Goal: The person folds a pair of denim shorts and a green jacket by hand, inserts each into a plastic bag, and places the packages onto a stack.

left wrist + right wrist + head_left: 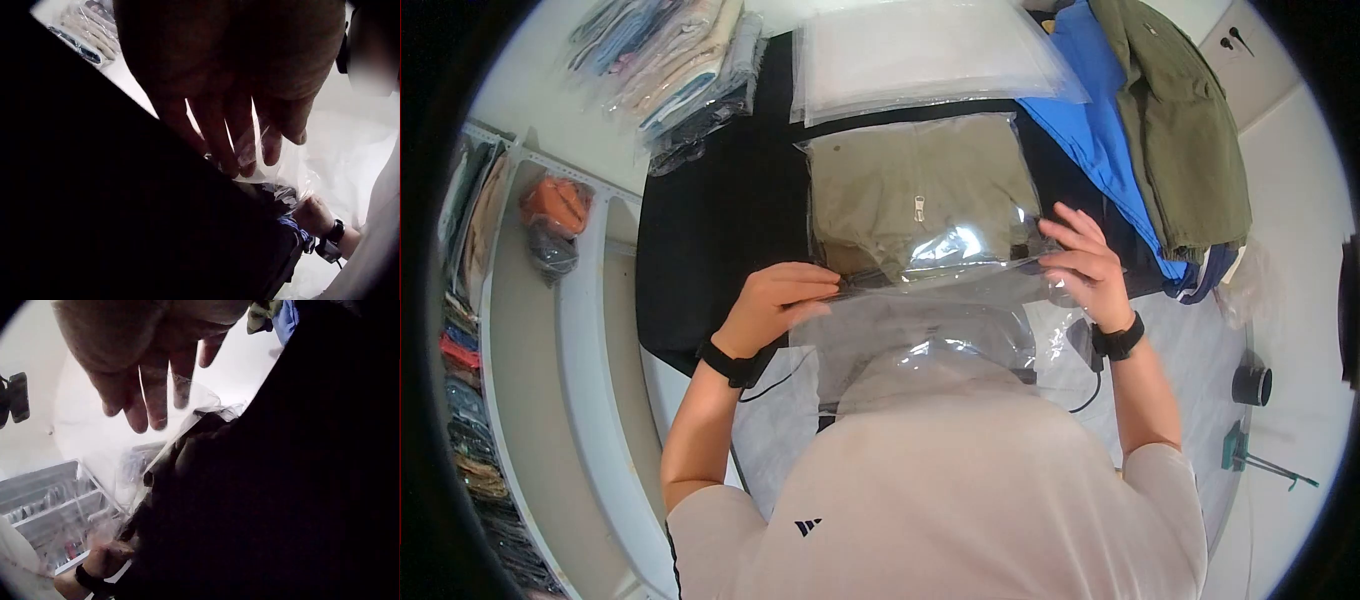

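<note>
A folded olive garment with a zip pull lies inside a clear plastic bag (920, 190) on the black table. The bag's loose open end hangs over the near table edge toward the person's body. My left hand (775, 305) touches the bag's near left corner, fingers nearly straight; in the left wrist view the left hand (231, 69) has straight, slightly spread fingers against the film. My right hand (1090, 265) lies at the near right corner with fingers extended and spread. The right wrist view shows the right hand (150, 356) with straight fingers by the clear film.
Behind the bag lies a stack of clear bags (930, 60). Bagged folded clothes (690, 60) are piled at the back left. A blue garment (1090, 110) and an olive garment (1185, 130) lie at the right. Shelves (540, 350) with packed clothes stand at the left.
</note>
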Tool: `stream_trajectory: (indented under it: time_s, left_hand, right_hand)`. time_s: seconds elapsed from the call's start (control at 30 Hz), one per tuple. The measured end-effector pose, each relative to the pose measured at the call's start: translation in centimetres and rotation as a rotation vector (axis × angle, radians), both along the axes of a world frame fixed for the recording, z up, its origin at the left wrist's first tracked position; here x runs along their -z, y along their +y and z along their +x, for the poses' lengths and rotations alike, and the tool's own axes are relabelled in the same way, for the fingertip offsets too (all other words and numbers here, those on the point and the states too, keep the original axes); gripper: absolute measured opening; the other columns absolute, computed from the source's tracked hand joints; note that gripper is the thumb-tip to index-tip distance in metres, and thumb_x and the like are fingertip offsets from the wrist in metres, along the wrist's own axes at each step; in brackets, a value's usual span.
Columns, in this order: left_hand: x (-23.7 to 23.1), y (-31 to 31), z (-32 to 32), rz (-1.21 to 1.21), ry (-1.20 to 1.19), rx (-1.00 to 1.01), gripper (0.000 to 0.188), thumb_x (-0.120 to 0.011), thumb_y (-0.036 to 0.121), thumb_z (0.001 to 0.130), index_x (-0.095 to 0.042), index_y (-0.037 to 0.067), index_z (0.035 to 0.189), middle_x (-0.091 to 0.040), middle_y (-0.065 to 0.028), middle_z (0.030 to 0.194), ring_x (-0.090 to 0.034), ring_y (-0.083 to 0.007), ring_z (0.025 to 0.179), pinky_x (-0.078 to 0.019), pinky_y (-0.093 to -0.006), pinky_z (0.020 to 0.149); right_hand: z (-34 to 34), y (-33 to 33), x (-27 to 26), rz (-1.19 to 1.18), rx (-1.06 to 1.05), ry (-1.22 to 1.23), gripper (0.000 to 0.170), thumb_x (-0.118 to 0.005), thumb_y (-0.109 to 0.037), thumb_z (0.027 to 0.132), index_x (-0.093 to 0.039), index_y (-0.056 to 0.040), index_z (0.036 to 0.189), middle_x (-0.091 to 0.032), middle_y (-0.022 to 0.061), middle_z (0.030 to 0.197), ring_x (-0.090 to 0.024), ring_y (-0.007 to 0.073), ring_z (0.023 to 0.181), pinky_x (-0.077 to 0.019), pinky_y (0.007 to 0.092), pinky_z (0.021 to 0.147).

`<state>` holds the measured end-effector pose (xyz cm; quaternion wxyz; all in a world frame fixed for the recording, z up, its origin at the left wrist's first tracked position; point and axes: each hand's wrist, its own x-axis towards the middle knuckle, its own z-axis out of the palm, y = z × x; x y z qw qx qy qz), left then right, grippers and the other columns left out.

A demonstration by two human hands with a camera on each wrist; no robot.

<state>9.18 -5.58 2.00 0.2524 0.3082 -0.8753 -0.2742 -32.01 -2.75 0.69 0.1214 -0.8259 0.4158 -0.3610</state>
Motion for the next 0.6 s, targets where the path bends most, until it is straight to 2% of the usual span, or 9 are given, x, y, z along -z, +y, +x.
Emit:
stream_trajectory:
  time_s: [0.13,0.2,0.23,0.27,0.3,0.37,0.4,0.47,0.6]
  left_hand:
    - [0.4,-0.3,0.1,0.188,0.089,-0.095,0.017,-0.059,0.01,0.081,-0.069,0.0,0.091,-0.069,-0.012,0.092,-0.065,-0.0284,0.088,-0.049,-0.0332,0.079]
    - [0.0,-0.9,0.0,0.262,-0.032,-0.28,0.024,-0.053,0.017,0.087,-0.069,-0.001,0.085,-0.069,-0.0115,0.083,-0.065,-0.0254,0.08,-0.0486,-0.0335,0.072]
    - [0.4,-1.2,-0.3,0.261,-0.031,-0.281,0.024,-0.053,0.017,0.087,-0.069,-0.001,0.085,-0.069,-0.0115,0.083,-0.065,-0.0254,0.08,-0.0486,-0.0335,0.072]
    - [1.1,-1.4,-0.9,0.386,0.132,-0.383,0.03,-0.051,0.021,0.091,-0.068,-0.001,0.081,-0.067,-0.009,0.075,-0.064,-0.0209,0.073,-0.0469,-0.0299,0.066]
    - [1.4,-1.6,-1.4,0.511,0.295,-0.482,0.037,-0.049,0.026,0.094,-0.067,-0.002,0.076,-0.065,-0.0064,0.067,-0.062,-0.0165,0.065,-0.0452,-0.0263,0.06]
    - [1.4,-1.9,-2.1,0.623,0.346,-0.541,0.04,-0.049,0.028,0.095,-0.065,0.0,0.072,-0.063,-0.0054,0.063,-0.061,-0.0138,0.061,-0.0433,-0.0242,0.057]
    - [1.4,-2.1,-2.6,0.736,0.398,-0.597,0.043,-0.049,0.031,0.095,-0.063,0.001,0.067,-0.061,-0.0043,0.059,-0.059,-0.0111,0.057,-0.0413,-0.0221,0.053]
    - [1.4,-2.2,-3.3,0.739,0.457,-0.635,0.042,-0.05,0.03,0.095,-0.06,0.005,0.064,-0.061,-0.0045,0.058,-0.057,-0.0084,0.05,-0.0367,-0.0192,0.047]
    - [1.4,-2.2,-3.5,0.766,0.457,-0.696,0.04,-0.052,0.031,0.094,-0.06,0.005,0.065,-0.061,-0.0046,0.057,-0.058,-0.0096,0.05,-0.0372,-0.0199,0.047]
  right_hand:
    - [0.2,-0.9,0.4,0.214,-0.019,-0.167,0.014,-0.059,-0.015,0.086,-0.068,-0.0051,0.082,-0.069,0.0097,0.096,-0.062,0.0245,0.101,-0.0281,0.0453,0.108]
    - [0.8,-1.4,0.4,0.312,0.072,-0.242,0.029,-0.047,-0.019,0.093,-0.067,-0.0035,0.079,-0.069,0.0073,0.08,-0.064,0.0214,0.082,-0.0267,0.0447,0.109]
    - [1.1,-1.8,0.6,0.286,0.096,-0.244,0.035,-0.043,-0.021,0.096,-0.066,-0.0026,0.077,-0.067,0.0056,0.073,-0.062,0.0203,0.075,-0.0352,0.0401,0.103]
    - [1.4,-2.1,0.5,0.285,0.093,-0.242,0.035,-0.043,-0.021,0.096,-0.066,-0.0026,0.077,-0.067,0.0056,0.073,-0.062,0.0203,0.075,-0.0352,0.0401,0.103]
    - [1.7,-2.2,0.5,0.353,0.174,-0.305,0.036,-0.044,-0.022,0.096,-0.065,-0.0017,0.075,-0.066,0.0057,0.071,-0.062,0.0182,0.072,-0.0384,0.036,0.091]
    - [2.2,-2.4,0.5,0.488,0.339,-0.435,0.038,-0.046,-0.024,0.097,-0.064,0.0,0.073,-0.064,0.0059,0.067,-0.06,0.0139,0.067,-0.0448,0.0279,0.067]
    - [2.4,-2.5,0.5,0.488,0.338,-0.437,0.038,-0.046,-0.024,0.097,-0.064,0.0,0.073,-0.064,0.0059,0.067,-0.06,0.0139,0.067,-0.0448,0.0279,0.067]
    - [2.8,-2.7,0.5,0.684,0.346,-0.674,0.038,-0.05,-0.024,0.096,-0.062,0.0002,0.07,-0.063,0.0056,0.064,-0.057,0.0108,0.058,-0.0442,0.0239,0.059]
    - [3.0,-2.8,0.6,0.674,0.383,-0.676,0.036,-0.053,-0.024,0.095,-0.061,-0.0007,0.069,-0.061,0.004,0.059,-0.057,0.0099,0.053,-0.0433,0.0227,0.055]
